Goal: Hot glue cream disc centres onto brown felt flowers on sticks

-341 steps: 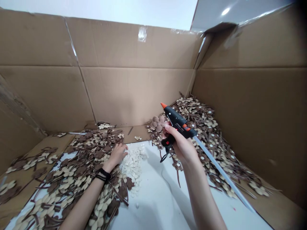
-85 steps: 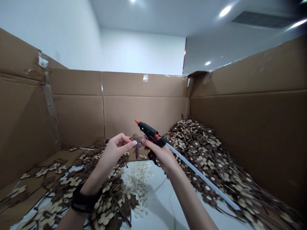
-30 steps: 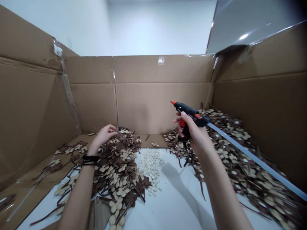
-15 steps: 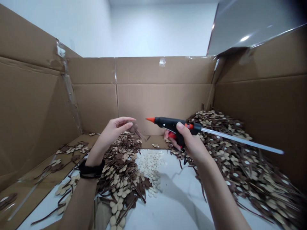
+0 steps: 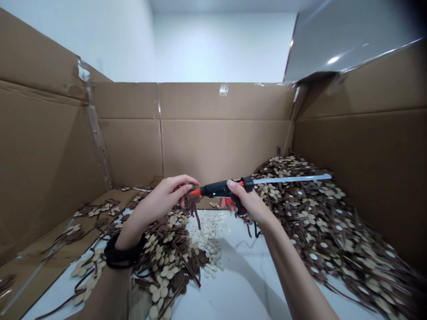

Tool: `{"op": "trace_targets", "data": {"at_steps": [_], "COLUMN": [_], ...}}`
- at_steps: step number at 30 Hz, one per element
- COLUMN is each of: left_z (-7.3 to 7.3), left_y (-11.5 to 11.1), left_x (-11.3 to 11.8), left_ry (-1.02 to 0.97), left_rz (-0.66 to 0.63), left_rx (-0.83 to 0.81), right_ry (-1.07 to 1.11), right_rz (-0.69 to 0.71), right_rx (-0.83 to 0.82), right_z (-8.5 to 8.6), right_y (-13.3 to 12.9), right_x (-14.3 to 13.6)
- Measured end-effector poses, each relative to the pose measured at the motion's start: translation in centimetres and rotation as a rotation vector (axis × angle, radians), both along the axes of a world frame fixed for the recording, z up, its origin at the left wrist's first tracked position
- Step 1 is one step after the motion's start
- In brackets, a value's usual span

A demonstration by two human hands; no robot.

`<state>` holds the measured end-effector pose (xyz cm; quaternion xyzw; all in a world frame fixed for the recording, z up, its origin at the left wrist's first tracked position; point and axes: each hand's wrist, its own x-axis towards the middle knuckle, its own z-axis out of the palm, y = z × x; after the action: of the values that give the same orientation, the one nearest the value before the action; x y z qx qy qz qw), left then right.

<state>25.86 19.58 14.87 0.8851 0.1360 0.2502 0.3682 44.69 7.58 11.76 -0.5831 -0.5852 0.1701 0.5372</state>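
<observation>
My right hand (image 5: 245, 200) is wrapped round a black and red hot glue gun (image 5: 216, 190), fingers by its red trigger. A long clear glue stick (image 5: 293, 179) juts from its back end. The orange nozzle points left and meets a brown flower-shaped piece (image 5: 192, 198) with dangling strips. My left hand (image 5: 170, 195) pinches that piece between thumb and fingers, which partly hide it. Whether glue is coming out cannot be made out. Beneath my left hand lies a heap of brown and beige flower pieces (image 5: 167, 249) with thin strips.
Small whitish discs (image 5: 208, 240) lie on the white board (image 5: 230, 289) in the middle. A larger pile of flower pieces (image 5: 320, 231), several with white dots, fills the right side. Cardboard walls (image 5: 213, 142) stand around. A loose glue stick (image 5: 30, 278) lies at the left.
The glue gun has moved left and down, and its nozzle now reaches the flower piece. My left hand has come right and slightly lower with that piece.
</observation>
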Motion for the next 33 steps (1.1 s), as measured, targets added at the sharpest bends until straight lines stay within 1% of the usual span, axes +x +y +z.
{"op": "trace_targets", "data": {"at_steps": [4, 7, 11, 19, 21, 23, 26, 28, 30, 31, 33], "left_z": [-0.2, -0.3, -0.3, -0.5, -0.6, -0.7, -1.1, -1.5, -1.6, -1.7, -1.7], "left_y": [0.0, 0.0, -0.1, 0.2, 0.3, 0.7, 1.8, 2.9, 3.6, 3.8, 3.6], "left_x": [-0.1, -0.2, -0.2, 0.0, 0.0, 0.1, 0.3, 0.5, 0.9, 1.1, 1.6], "left_ry": [-0.009, -0.003, 0.01, 0.011, 0.014, 0.006, -0.05, -0.113, -0.171, -0.195, -0.216], "left_rz": [0.029, 0.055, 0.059, 0.1, 0.106, 0.105, 0.139, 0.225, 0.298, 0.306, 0.255], "left_rx": [0.043, 0.082, 0.095, 0.099, 0.104, 0.12, 0.172, 0.192, 0.166, 0.133, 0.048], "right_ry": [-0.018, 0.001, 0.012, 0.008, 0.015, 0.019, 0.012, 0.003, 0.045, 0.079, 0.133], "right_rz": [-0.037, -0.037, -0.039, -0.139, -0.137, -0.105, -0.085, -0.143, -0.242, -0.276, -0.282], "right_rx": [-0.014, -0.013, -0.009, -0.025, -0.007, 0.007, 0.017, 0.015, 0.049, 0.078, 0.112], "right_z": [-0.2, -0.2, -0.1, -0.2, -0.3, -0.4, -0.4, -0.5, -0.5, -0.6, -0.8], "right_y": [0.2, 0.3, 0.2, 0.4, 0.6, 0.7, 1.0, 1.3, 1.7, 1.9, 2.2], "right_x": [0.3, 0.4, 0.3, 0.2, 0.3, 0.4, 0.4, 0.5, 0.5, 0.5, 0.6]}}
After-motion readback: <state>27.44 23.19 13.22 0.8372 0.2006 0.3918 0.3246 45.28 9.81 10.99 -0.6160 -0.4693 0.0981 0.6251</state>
